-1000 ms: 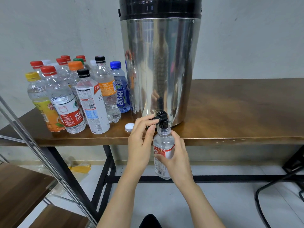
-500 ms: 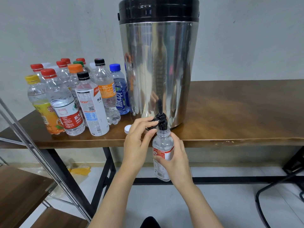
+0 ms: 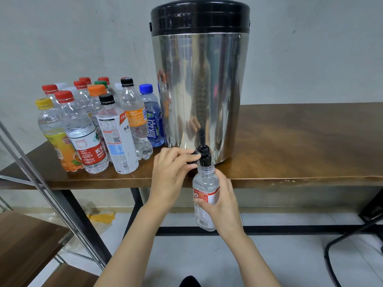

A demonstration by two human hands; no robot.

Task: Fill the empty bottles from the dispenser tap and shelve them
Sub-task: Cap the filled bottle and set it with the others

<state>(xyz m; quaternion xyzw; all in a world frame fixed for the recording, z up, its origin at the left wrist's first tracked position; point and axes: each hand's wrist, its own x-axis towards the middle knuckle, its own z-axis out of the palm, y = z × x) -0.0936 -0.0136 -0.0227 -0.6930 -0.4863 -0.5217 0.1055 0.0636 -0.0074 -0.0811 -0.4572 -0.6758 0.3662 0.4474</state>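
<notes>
A tall steel dispenser [image 3: 200,83] with a black lid stands on the wooden table [image 3: 300,141]. Its black tap [image 3: 204,156] juts over the table's front edge. My left hand [image 3: 170,175] pinches the tap's lever with thumb and fingers. My right hand [image 3: 222,200] grips a clear bottle with a red-and-white label [image 3: 204,187], upright, its open mouth right under the tap. The bottle looks nearly full. Several capped bottles [image 3: 97,125] stand grouped on the table left of the dispenser.
A wooden shelf unit with slanted metal rails [image 3: 41,204] stands at the lower left. Black table legs and a crossbar [image 3: 290,227] run under the table. A yellow wrapper [image 3: 101,217] lies on the floor.
The view has shifted slightly; both hands stay at the tap and bottle. The white cap seen on the table beside my left hand is now hidden.
</notes>
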